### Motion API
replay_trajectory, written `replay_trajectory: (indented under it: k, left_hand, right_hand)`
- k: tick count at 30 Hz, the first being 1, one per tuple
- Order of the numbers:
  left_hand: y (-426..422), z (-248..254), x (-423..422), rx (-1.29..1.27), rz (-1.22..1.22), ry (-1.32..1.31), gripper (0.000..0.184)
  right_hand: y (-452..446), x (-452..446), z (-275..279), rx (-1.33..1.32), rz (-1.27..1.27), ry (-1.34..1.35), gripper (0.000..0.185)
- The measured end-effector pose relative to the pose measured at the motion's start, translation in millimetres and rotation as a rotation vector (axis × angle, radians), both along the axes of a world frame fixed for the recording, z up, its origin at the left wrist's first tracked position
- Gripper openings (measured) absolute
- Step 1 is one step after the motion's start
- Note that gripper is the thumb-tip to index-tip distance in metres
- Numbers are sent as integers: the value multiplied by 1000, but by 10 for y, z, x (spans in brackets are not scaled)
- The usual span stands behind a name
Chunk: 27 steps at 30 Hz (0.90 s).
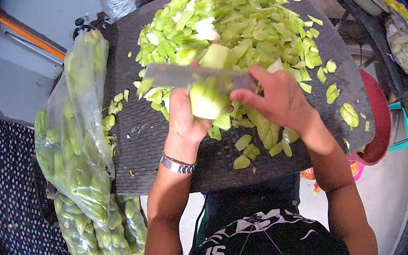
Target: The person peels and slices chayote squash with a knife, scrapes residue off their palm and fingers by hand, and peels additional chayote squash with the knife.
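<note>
My left hand (185, 113), with a metal watch on its wrist, is wrapped round a pale green chayote (207, 103) above the dark ribbed tabletop. My right hand (285, 99) grips a broad-bladed knife (170, 76) by its handle end. Its blade, slightly blurred, points left and lies across the upper side of the chayote; I cannot tell how deep it sits. Just beyond both hands rises a big heap of cut chayote pieces (258, 30). Whole-looking chayote and a few slices lie below and to the right of my hands.
A clear plastic bag of whole chayotes (73, 147) leans on the left edge of the table (142, 159). More filled bags (93, 236) stand beneath it. At the right are a red basin (379, 112) and a teal stool (403, 127).
</note>
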<state>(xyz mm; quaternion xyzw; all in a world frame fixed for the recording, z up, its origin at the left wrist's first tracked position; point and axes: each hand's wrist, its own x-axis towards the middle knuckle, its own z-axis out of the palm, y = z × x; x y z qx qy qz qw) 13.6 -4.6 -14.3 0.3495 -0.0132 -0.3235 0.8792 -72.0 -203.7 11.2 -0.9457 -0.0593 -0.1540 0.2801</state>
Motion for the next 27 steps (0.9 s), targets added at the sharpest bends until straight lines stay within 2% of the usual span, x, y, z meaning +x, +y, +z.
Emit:
replay_trajectory:
  k: [2,3,6,9,12,15,18,20,21,24,27]
  left_hand:
    - [36,30,-31,-32,-128,-71,54]
    - [-31,158,-81,73,-85,-51,53]
    - [0,177,-56,31,-154,-77,53]
    - [119,-86,61,-203,-191,-79,56]
    - [-58,214,-79,4,98,63,51]
    - [-28,124,-34,-2,55,50,51]
    - [20,61,-10,24,-10,-31,54]
    - [31,117,-24,54,-125,-43,59]
    - [5,105,-18,81,-106,-43,58]
    - [-18,229,-80,59,-109,-21,59]
    - [-3,214,-63,66,-67,-48,58]
  right_hand:
    - [-146,66,-9,61,-57,-2,63]
    - [-212,113,-36,93,-85,-19,64]
    - [-248,123,-17,132,-128,-20,63]
    - [-67,37,-19,113,-18,5,59]
    - [125,-52,2,40,95,41,53]
    - [106,-54,1,-56,55,15,52]
    - [-74,64,-90,12,-18,29,68]
    - [-262,156,-115,32,-114,19,70]
    - [-359,187,-121,40,-163,15,70]
    - [-589,239,-111,139,-274,161,72]
    - [-606,186,-2,778,-221,555,74]
